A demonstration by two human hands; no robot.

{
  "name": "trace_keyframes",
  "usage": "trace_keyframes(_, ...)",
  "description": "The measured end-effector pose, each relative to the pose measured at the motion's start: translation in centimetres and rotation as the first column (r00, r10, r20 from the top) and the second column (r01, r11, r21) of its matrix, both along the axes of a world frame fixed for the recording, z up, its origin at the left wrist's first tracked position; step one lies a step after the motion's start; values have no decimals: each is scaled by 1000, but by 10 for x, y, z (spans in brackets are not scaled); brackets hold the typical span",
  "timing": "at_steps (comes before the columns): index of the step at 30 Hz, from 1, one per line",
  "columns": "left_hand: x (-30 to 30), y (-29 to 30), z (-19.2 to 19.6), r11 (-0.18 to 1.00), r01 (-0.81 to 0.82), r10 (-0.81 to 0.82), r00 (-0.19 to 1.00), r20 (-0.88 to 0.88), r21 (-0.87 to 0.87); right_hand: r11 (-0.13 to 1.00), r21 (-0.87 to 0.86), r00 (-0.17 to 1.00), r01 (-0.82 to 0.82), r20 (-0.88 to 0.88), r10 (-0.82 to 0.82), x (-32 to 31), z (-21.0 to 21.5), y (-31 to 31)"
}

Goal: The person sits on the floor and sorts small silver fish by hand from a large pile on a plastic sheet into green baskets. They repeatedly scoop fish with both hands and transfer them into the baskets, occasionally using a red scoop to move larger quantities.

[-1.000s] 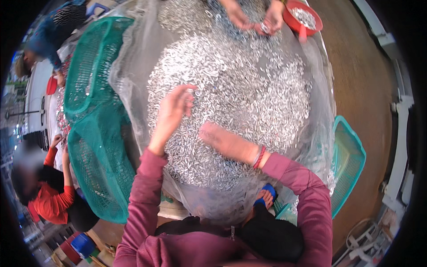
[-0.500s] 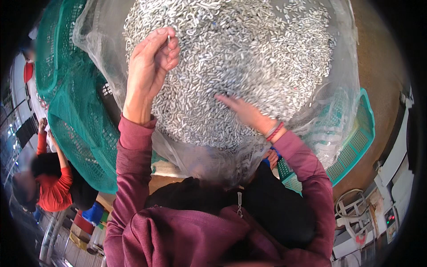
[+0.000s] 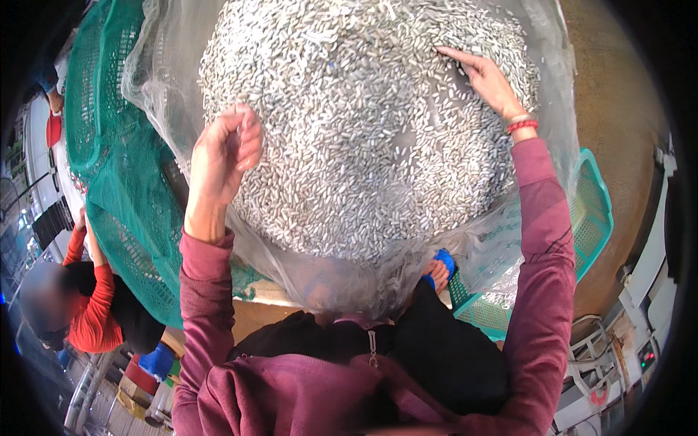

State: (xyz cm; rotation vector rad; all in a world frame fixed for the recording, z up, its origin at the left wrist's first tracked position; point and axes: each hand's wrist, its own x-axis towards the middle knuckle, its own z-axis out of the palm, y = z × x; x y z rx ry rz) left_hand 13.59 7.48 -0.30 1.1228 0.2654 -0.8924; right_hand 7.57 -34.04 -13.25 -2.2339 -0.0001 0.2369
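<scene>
We see the heap of small silvery pieces lying on the sheer mesh sheet, stretching to the left of and below the right hand, whose index finger reaches out straight leftward over the heap's right part, while the short pieces' long axes point every way. The left hand is nearer the heap's left edge, its fingers curled in together, and we cannot tell whether they pinch anything. The right hand's other fingers are partly hidden, its contact is unclear, and the heap's far edge is cut off.
</scene>
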Motion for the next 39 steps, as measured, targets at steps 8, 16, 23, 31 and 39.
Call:
trace_keyframes(8,-34,-18,-8,677,132,-625,621,472,724,840,339,884,423,-359,-301,34,61,-93)
trace_keyframes(16,-140,8,-36,191,56,-943,288,167,980,758,-566,945,322,142,-295,-68,-16,6)
trace_keyframes(23,-160,20,-84,520,-91,-812,256,525,849,915,-261,918,307,334,-212,-34,20,48)
trace_keyframes(31,-113,-82,-76,631,107,-775,129,618,769,945,-287,983,156,140,-120,77,3,75)
trace_keyframes(39,-75,-31,-17,688,4,-573,617,540,726,999,50,985,16,-171,-7,-30,19,115)
